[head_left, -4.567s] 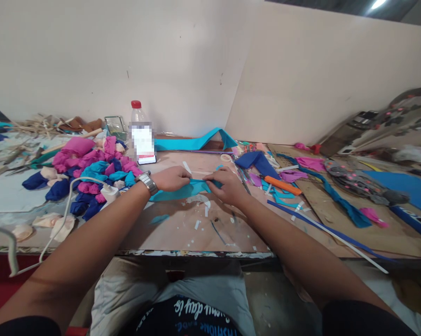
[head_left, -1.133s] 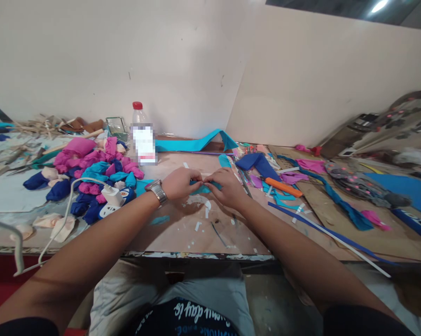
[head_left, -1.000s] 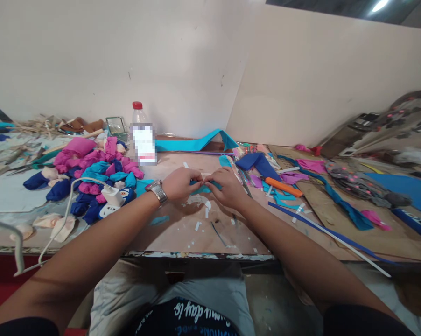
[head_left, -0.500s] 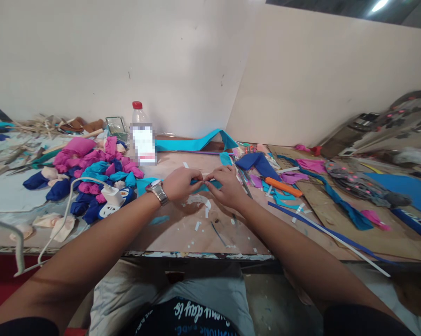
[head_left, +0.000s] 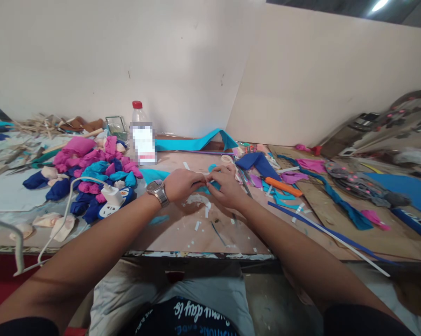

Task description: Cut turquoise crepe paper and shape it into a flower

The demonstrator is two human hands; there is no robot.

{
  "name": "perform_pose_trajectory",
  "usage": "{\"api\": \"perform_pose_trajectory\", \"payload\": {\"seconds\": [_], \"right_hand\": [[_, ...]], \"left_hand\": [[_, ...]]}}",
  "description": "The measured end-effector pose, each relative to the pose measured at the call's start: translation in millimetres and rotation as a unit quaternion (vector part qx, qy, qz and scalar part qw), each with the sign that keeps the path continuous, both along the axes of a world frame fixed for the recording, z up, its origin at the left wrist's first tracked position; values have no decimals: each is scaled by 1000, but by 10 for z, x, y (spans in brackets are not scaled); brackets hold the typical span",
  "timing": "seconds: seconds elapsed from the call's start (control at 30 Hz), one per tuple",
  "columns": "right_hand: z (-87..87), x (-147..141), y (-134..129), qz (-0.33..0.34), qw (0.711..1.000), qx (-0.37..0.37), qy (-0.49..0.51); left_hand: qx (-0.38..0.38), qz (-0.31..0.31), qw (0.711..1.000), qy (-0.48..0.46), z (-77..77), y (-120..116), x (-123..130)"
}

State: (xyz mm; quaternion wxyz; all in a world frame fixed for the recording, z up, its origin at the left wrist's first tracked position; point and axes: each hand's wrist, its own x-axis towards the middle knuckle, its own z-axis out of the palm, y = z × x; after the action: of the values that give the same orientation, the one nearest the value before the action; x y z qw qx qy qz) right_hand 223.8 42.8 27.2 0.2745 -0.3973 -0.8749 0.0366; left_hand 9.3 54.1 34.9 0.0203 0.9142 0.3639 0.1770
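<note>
Above the middle of the workbench, my left hand [head_left: 183,185] and my right hand [head_left: 226,185] meet fingertip to fingertip. Both are closed in a pinch on a turquoise fabric strip [head_left: 202,189], which shows just below the fingers. A turquoise end [head_left: 156,176] sticks out behind my left wrist; whether it belongs to the same strip I cannot tell. On that wrist is a metal watch [head_left: 157,190]. Close behind my right hand lies a pale ring [head_left: 226,159], perhaps a tape roll. My fingers hide the exact spot being pinched.
To the left are bunched fabric pieces [head_left: 94,158] and a power strip with a plugged-in charger [head_left: 113,196]. Behind stand a red-capped bottle [head_left: 137,109] and a phone [head_left: 143,144]. On the right lie an orange cutter [head_left: 283,186], fabric scraps and a white strip [head_left: 347,245].
My hands stay together at nearly the same place, with small finger shifts. My left wrist has rolled slightly, turning the watch face up. The pale ring now shows behind my right hand.
</note>
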Motion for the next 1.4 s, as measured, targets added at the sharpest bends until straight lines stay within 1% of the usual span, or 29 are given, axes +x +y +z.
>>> {"api": "perform_pose_trajectory", "payload": {"seconds": [0.17, 0.33, 0.53, 0.7, 0.83, 1.03, 1.23, 1.4], "right_hand": [[-20, 17, 21, -1, 1000, 18, -3], [-6, 12, 21, 3, 999, 27, -16], [-12, 26, 32, 8, 999, 28, -18], [-36, 39, 48, 11, 999, 35, -12], [-35, 29, 44, 9, 1000, 26, -12], [-15, 29, 26, 23, 1000, 3, -7], [-6, 10, 13, 18, 1000, 9, -17], [-11, 15, 25, 21, 1000, 11, -9]], "left_hand": [[-18, 17, 1000, 1, -5, 29, -4], [-40, 28, 999, -18, 22, -3, 4], [-51, 16, 998, -27, 22, -40, 3], [-52, 21, 998, -35, 17, -32, -4], [-67, 18, 996, -48, 28, -34, -4], [-64, 25, 997, -40, 2, -22, -4], [-71, 33, 997, -20, 7, -26, 2], [-83, 17, 995, -44, 42, -43, -6]]}}
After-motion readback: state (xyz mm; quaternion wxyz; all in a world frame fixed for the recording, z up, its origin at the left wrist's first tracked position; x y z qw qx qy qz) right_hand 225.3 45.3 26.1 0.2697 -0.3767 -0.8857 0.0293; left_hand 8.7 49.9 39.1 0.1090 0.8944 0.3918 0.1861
